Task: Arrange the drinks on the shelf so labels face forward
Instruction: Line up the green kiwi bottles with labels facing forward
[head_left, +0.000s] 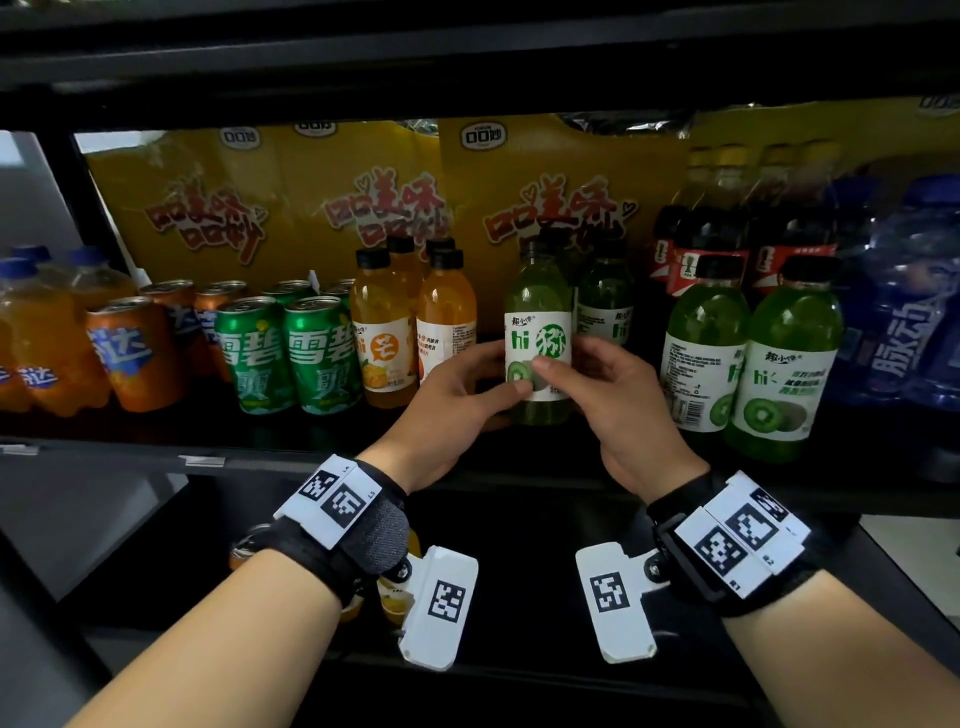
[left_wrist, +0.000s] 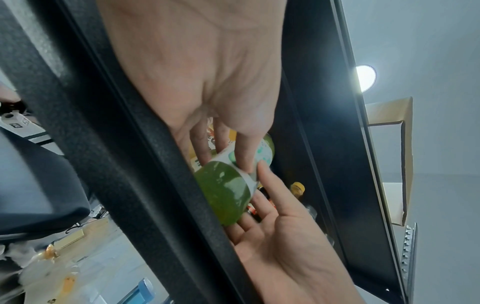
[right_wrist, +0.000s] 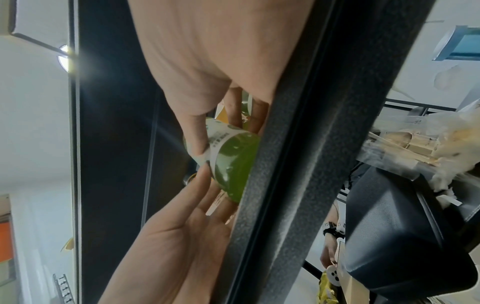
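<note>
Held bottle: green kiwi drink bottle (head_left: 538, 332), black cap, upright on the shelf (head_left: 332, 434) near its front edge, mid-row; white label with the kiwi picture faces out.
Left hand (head_left: 457, 395): wrapped round the bottle's left side, thumb across the lower label; the left wrist view shows the fingers (left_wrist: 200, 142) curled behind it.
Right hand (head_left: 613, 395): grips the bottle's right side, thumb on the label touching the left thumb, fingers behind.
Behind it: second kiwi bottle (head_left: 605, 301) just beside and behind, label turned partly sideways.
Right neighbours: two kiwi bottles near the shelf front, apart from the held one; the nearer one (head_left: 701, 353) shows mostly small print, the outer one (head_left: 784, 364) shows its kiwi picture.
Further right: cola bottles (head_left: 727, 249) with red labels behind the kiwi pair; blue bottles (head_left: 904, 312) in shrink wrap at the far end.
Left neighbours: orange juice bottles (head_left: 384, 327) close to the left hand, front one label-forward, the one beside it turned to small print.
Further left: green cans (head_left: 291, 353), orange cans (head_left: 140, 358), orange soda bottles (head_left: 36, 343) with blue caps.
Back wall: yellow cartons (head_left: 545, 171) with red lettering.
In the way: shelf front rail (left_wrist: 124, 164) blocks much of both wrist views; only the bottle's base and lower label show past it.
Wrists: black straps with white marker tags (head_left: 337, 499).
</note>
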